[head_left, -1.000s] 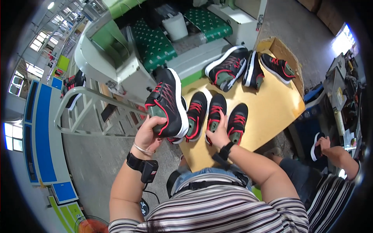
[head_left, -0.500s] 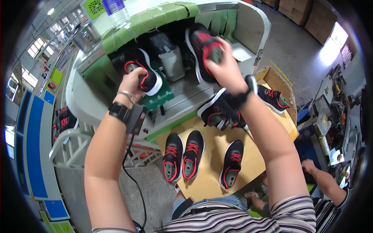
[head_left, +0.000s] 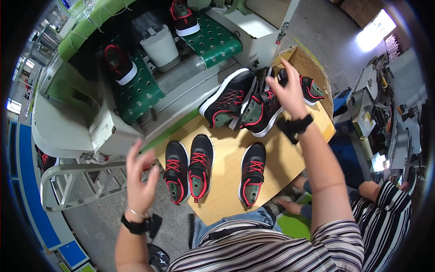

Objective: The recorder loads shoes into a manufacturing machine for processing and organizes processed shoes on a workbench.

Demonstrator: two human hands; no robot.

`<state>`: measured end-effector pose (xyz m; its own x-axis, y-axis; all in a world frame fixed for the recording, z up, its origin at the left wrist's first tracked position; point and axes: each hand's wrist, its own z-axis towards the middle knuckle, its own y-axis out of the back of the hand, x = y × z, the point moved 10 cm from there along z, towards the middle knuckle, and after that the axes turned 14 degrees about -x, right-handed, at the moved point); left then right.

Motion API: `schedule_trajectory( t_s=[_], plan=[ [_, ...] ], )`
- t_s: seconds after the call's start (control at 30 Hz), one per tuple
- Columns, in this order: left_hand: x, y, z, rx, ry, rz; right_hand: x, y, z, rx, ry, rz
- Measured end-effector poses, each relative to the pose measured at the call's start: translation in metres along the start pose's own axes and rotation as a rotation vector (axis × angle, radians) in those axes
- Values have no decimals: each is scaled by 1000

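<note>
the wooden table (head_left: 281,158) carries black-and-red shoes; the tilted shoe (head_left: 262,111) lies heel toward the person, long axis slanting away, just under the right hand (head_left: 287,93), fingers spread, empty. left hand (head_left: 140,177) hangs open, well apart, nearer the shoe pair (head_left: 189,170).

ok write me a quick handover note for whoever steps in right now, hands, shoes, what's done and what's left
Left hand: empty, fingers spread, in the air left of the wooden board.
Right hand: open, reaching onto the pile of black-and-red sneakers at the board's far end.
Done: two sneakers sit on the green perforated conveyor, one left, one right.
Left: three sneakers lie soles-down on the board, a pair and a single, plus the pile.
</note>
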<state>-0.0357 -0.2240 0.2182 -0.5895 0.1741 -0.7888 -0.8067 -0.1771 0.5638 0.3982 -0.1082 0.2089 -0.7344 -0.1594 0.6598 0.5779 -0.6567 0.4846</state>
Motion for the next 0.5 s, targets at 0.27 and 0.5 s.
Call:
schedule_trajectory(
  t_s=[0.27, 0.5],
  plan=[
    [-12, -41, -117, 219, 208, -179, -95, 11, -155, -488, -719, 63],
    [-47, -49, -114, 122, 83, -149, -16, 32, -155, -185, -788, 727]
  ],
)
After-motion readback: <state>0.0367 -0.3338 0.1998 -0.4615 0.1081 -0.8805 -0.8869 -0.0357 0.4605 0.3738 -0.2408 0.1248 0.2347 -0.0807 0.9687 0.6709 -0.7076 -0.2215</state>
